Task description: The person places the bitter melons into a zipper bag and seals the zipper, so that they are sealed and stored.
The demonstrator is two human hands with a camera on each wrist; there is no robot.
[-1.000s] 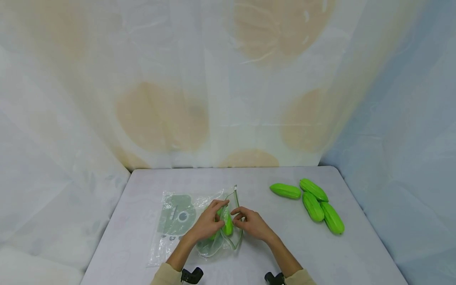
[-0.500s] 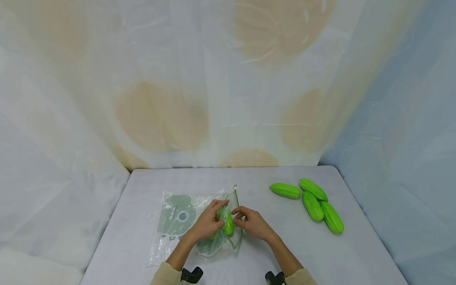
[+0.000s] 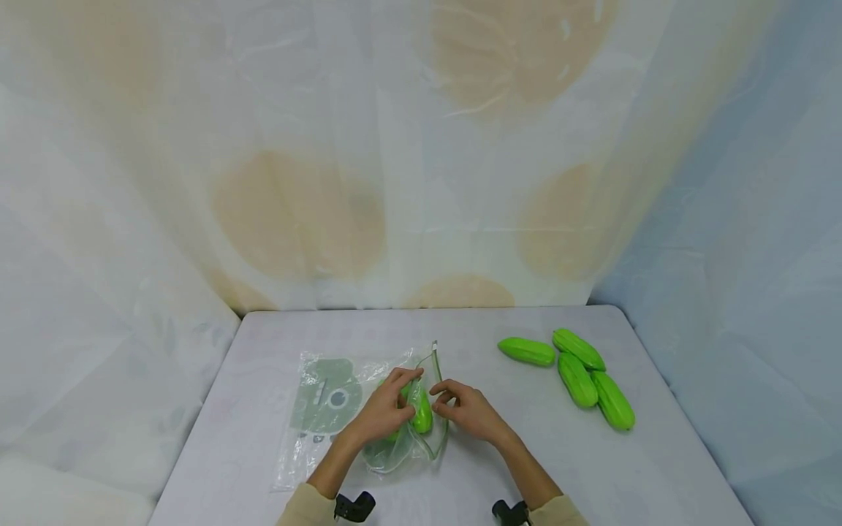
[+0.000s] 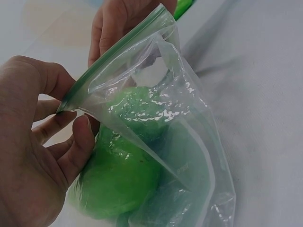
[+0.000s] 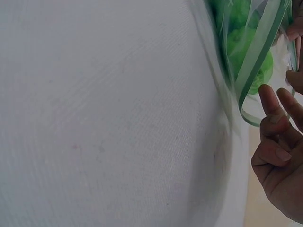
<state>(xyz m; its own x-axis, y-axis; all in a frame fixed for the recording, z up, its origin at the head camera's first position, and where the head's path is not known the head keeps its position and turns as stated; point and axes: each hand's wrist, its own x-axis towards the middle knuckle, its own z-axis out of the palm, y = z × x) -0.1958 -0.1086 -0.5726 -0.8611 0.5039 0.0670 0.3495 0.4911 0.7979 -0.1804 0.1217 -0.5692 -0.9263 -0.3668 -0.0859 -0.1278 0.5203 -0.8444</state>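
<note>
A clear zip bag (image 3: 391, 454) with a green seal strip lies on the table, its mouth spread open to the right. Inside it are bright green cucumber-like vegetables (image 4: 118, 175), one of them (image 3: 422, 416) right at the mouth. My left hand (image 3: 387, 410) lies over the bag near the mouth; in the left wrist view its thumb and fingers pinch the bag by the sealing edge. My right hand (image 3: 465, 413) is at the opposite side of the mouth, fingers loosely bent and nothing in them. Its fingertips come close to the seal strip in the right wrist view (image 5: 279, 113).
Several loose green vegetables (image 3: 577, 380) lie together at the right of the table (image 3: 513, 467). A flat bag part with a printed pale green figure (image 3: 327, 398) spreads left of the left hand. Draped sheets (image 3: 421, 183) rise behind the table and on both sides.
My right hand has shifted very slightly right, away from the vegetable at the bag's mouth. The left hand and the bag stay almost in place.
</note>
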